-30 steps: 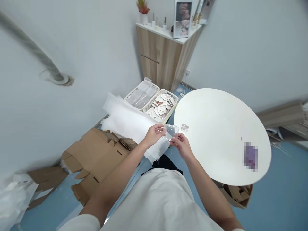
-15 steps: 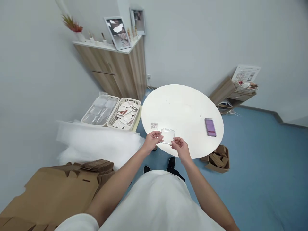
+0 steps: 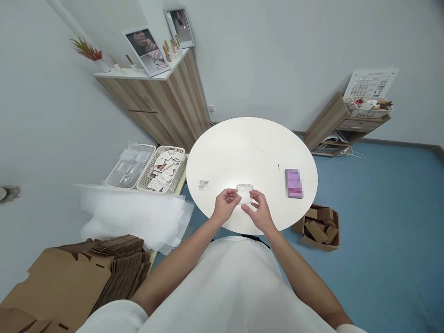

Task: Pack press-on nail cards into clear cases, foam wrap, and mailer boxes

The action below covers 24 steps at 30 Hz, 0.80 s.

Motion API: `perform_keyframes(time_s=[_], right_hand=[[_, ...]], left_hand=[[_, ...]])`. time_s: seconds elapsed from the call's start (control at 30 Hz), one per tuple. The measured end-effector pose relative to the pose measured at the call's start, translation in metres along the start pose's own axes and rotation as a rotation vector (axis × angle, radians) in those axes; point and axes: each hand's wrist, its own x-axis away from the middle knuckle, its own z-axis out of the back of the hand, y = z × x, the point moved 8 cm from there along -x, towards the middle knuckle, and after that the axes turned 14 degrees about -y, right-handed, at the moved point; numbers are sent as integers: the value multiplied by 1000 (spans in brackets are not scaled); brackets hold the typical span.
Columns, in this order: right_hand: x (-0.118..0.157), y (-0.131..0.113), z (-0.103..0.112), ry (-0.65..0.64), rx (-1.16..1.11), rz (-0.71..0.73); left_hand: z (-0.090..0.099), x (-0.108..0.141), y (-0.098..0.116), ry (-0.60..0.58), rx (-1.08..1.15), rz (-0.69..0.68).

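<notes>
A small clear plastic box point(image 3: 245, 193) is between my two hands, over the near part of the white round table point(image 3: 249, 143). My left hand point(image 3: 225, 204) grips its left side, fingertips behind and thumb in front. On the opposite side, my right hand point(image 3: 260, 212) has its fingers curled at the edge and its thumb near the front corner. To the left on the tabletop lies a small sheet of clear packs with pinkish round pieces point(image 3: 204, 185). A blurred purple pack point(image 3: 294, 183) rests at the right, with a tiny dark item point(image 3: 278, 167) behind it.
Two white baskets, one with clear packaging point(image 3: 121, 184) and one with printed cards point(image 3: 141, 184), stand left of the table. White foam sheets point(image 3: 135, 212) and folded brown cardboard point(image 3: 65, 277) lie nearer. A carton of cardboard pieces point(image 3: 321, 246) sits on the floor at right.
Both hands have carried the clear box farther in over the tabletop. My right thumb has opened away from the box's edge. The view has shifted, bringing the whole table more into sight.
</notes>
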Motion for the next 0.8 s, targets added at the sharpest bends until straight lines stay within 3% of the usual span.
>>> perform_keyframes(time_s=[0.13, 0.27, 0.33, 0.5, 0.57, 0.67, 0.8], right_hand=[[-5, 12, 17, -9, -77, -59], [-5, 29, 24, -62, -262, -143], [-4, 33, 23, -127, -408, -170], [-2, 26, 26, -259, -833, -146], [-2, 21, 29, -284, -950, -113], [-3, 26, 37, -235, -950, -119], [-2, 50, 52, -120, -737, -224]], left_hand=[[-30, -7, -7, -43, -23, 6], [-48, -8, -16, -94, -49, 65], [-50, -8, -20, -117, -75, 88], [-41, -11, -24, -4, -94, 171], [-51, -16, -28, -75, -30, 220], [-71, -21, -30, -205, 26, 249], [-72, -23, -37, -124, 47, 287]])
